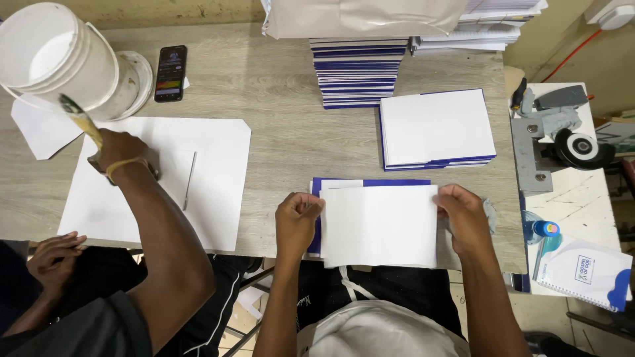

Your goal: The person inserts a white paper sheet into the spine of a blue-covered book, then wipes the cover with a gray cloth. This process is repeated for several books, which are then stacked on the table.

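A plain white sheet point(380, 225) lies flat over a blue-edged booklet point(370, 182) at the near edge of the desk point(284, 142). The left hand point(297, 221) pinches its left edge in a closed grip; the right hand point(465, 217) pinches its right edge likewise.

blue cover point(370, 182): mostly hidden under white sheet point(380, 225)
bucket point(49, 56): cut off by left edge
brush point(79, 118): bristles blurred
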